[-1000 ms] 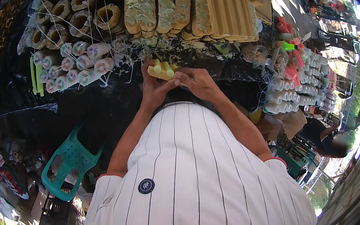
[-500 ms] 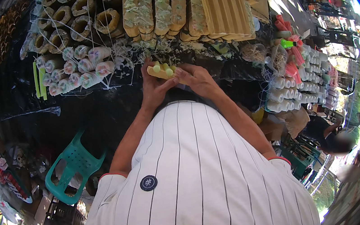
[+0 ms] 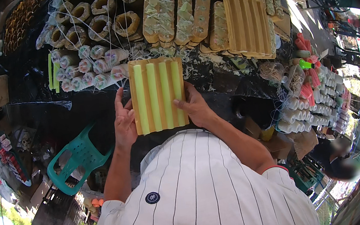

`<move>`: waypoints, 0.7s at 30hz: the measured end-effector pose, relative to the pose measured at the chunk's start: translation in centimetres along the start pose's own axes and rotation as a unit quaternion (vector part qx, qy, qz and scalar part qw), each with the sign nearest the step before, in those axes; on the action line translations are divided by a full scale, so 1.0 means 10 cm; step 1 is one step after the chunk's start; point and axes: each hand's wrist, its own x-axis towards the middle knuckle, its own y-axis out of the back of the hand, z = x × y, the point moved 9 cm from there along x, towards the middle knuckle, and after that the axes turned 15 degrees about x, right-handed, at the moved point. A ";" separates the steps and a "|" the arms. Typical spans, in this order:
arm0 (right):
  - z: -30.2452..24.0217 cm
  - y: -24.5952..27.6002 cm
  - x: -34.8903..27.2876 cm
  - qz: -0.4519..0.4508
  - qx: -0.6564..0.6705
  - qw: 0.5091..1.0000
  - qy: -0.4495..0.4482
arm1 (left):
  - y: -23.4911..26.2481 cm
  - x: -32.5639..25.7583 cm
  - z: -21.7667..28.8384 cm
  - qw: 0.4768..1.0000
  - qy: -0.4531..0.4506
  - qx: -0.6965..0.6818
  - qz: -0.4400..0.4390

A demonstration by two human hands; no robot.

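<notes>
r hand (image 3: pixel 196 106) pinched tan tray (image 3: pixel 160 97) w/ 4 green sticks (image 3: pixel 154 96); l hand (image 3: pixel 124 122) sat half-open at left edge, hold unclear; prob inspecting, next needed level grip

tan tray (image 3: pixel 147 98), pale green sticks (image 3: pixel 154 97), white dark-striped shirt (image 3: pixel 203 187)

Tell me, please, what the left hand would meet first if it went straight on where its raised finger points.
Probably the nearest white bundle, just beyond the left hand's fingertip in the picture; depth is unclear, so it might pass above.
</notes>
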 end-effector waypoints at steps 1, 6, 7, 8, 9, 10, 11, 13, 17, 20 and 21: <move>-0.04 -0.07 0.01 -0.023 -0.076 0.997 0.023 | 0.00 0.02 0.10 0.999 0.028 -0.031 -0.031; -0.51 -0.23 0.24 -0.125 -0.315 0.933 0.122 | 0.12 0.43 0.22 0.999 0.009 0.051 0.001; -0.66 -0.23 0.26 -0.124 -0.383 0.901 0.160 | 0.08 0.47 0.16 0.997 -0.006 0.073 0.015; -0.78 -0.24 0.26 -0.121 -0.447 0.864 0.196 | 0.04 0.48 0.11 0.995 -0.021 0.096 0.029; -0.85 -0.13 0.30 -0.108 -0.465 0.853 0.213 | -0.10 0.51 0.10 0.989 -0.033 0.141 0.042; -0.88 -0.01 0.35 -0.094 -0.482 0.840 0.229 | -0.25 0.52 0.08 0.983 -0.037 0.175 0.044; -0.92 0.11 0.40 -0.079 -0.499 0.827 0.246 | -0.40 0.52 0.06 0.976 -0.041 0.208 0.046; -0.96 0.23 0.50 -0.071 -0.508 0.824 0.240 | -0.63 0.45 -0.04 0.956 -0.047 0.284 0.056; -1.02 0.27 0.53 -0.043 -0.512 0.812 0.278 | -0.95 0.37 -0.27 0.913 -0.069 0.394 0.084; -0.84 0.42 0.43 0.042 -0.300 0.922 0.240 | -1.03 0.34 -0.32 0.894 -0.041 0.437 0.087; -0.71 0.49 0.38 0.080 -0.184 0.959 0.200 | -1.04 0.36 -0.32 0.890 -0.037 0.448 0.083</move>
